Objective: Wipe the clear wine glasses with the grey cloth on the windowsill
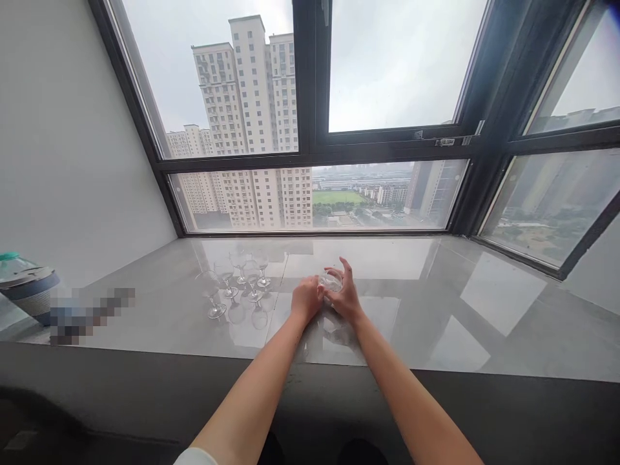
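Note:
Both of my hands are together over the middle of the glossy grey sill. My right hand (345,296) curves around a clear drinking glass (330,281), with one finger raised. My left hand (307,298) is closed against the glass's left side; its fingertips are mostly hidden. The lower part of this glass is hidden by my hands. To the left, several clear stemmed glasses (227,276) stand upright in a loose group, apart from my hands.
A tiled sill (416,323) runs below a dark-framed window (310,161). At the far left stands a woven basket (33,300) holding something with a teal lid (10,257), beside a blurred-out patch. A grey wall (62,142) bounds the left side.

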`<state>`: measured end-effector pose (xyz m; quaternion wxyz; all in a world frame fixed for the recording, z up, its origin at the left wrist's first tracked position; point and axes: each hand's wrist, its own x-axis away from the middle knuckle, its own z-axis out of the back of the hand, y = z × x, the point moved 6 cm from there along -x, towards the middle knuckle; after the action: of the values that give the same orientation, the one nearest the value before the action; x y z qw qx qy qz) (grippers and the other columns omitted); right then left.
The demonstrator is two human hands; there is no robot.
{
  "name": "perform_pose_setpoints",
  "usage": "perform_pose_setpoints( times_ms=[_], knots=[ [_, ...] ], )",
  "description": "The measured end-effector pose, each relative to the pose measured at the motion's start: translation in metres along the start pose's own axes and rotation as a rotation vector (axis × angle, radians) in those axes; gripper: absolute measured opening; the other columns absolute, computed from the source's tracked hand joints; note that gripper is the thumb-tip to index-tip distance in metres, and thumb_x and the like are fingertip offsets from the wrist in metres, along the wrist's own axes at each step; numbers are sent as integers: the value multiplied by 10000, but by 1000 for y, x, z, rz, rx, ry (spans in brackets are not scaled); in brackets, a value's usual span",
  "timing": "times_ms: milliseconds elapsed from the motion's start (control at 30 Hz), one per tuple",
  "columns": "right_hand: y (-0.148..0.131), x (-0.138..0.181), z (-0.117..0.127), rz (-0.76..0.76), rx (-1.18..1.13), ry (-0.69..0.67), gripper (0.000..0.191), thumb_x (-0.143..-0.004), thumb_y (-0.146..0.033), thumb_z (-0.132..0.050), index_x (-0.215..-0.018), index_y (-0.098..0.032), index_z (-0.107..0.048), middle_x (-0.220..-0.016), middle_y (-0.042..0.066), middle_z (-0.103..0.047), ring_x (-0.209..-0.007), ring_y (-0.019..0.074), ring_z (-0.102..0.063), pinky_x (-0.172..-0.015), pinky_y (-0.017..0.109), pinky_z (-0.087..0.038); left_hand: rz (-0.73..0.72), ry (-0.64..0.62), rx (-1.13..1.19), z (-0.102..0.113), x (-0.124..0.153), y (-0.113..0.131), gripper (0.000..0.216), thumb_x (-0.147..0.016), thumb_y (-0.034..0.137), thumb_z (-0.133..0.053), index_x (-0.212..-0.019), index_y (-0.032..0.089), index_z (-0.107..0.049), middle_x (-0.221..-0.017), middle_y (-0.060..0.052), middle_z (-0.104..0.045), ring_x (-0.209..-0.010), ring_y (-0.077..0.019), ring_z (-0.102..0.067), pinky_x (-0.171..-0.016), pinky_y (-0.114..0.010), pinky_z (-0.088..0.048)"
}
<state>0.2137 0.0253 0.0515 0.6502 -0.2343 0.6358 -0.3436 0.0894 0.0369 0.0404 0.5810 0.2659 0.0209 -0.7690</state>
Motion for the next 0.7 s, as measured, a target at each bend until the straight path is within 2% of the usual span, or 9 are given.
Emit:
perform_pose_setpoints(
  times_ms=[100,200,267,333,433,533,700],
  knots=[
    [-2,-2,9,6,5,161,867,-749,-411,-726,-1445,-272,-229,-1153,79,-619,-1065,220,-614,-942,432,-502,-16,121,-28,5,1,2,473,-888,348,-518,-1329,189,-457,-1223,-120,-571,-1149,-264,-510,-916,-364,-437],
    [-4,-1,34,-9,109,445,844,-783,-436,-687,-1447,-270,-193,-1217,87,-574,-1106,215,-586,-929,404,-499,6,178,-33,5,1,-1,667,-831,429,-586,-1405,172,-363,-1304,-140,-504,-1193,-293,-464,-965,-404,-412],
    [-4,2,52,-56,229,630,842,-803,-440,-653,-1461,-255,-161,-1265,103,-539,-1136,224,-561,-962,411,-467,21,158,-35,2,0,-3,645,-827,433,-584,-1385,182,-381,-1291,-137,-503,-1188,-294,-463,-961,-412,-408],
    [-1,5,66,-132,346,750,841,-812,-442,-623,-1471,-228,-147,-1290,121,-521,-1141,243,-541,-981,428,-438,35,134,-38,-1,-1,-5,587,-833,436,-572,-1344,188,-421,-1271,-135,-510,-1179,-294,-468,-950,-413,-410],
    [5,5,75,-191,446,796,836,-824,-447,-590,-1481,-197,-137,-1295,135,-515,-1121,263,-525,-996,440,-410,42,115,-34,-3,-2,-6,527,-844,439,-558,-1296,188,-459,-1257,-134,-514,-1170,-289,-476,-935,-402,-416],
    [9,2,72,-164,490,746,856,-817,-433,-582,-1482,-184,-104,-1285,136,-507,-1117,265,-515,-1018,440,-389,43,109,-33,-2,-2,-6,488,-846,430,-559,-1266,195,-479,-1246,-130,-516,-1161,-279,-486,-935,-387,-417],
    [19,-2,67,-175,483,672,833,-769,-305,-565,-1460,-210,-110,-1262,117,-519,-1135,257,-526,-992,421,-405,34,119,-43,-2,-1,-5,431,-848,424,-554,-1207,191,-511,-1198,-119,-531,-1110,-264,-505,-907,-369,-434]
  ],
)
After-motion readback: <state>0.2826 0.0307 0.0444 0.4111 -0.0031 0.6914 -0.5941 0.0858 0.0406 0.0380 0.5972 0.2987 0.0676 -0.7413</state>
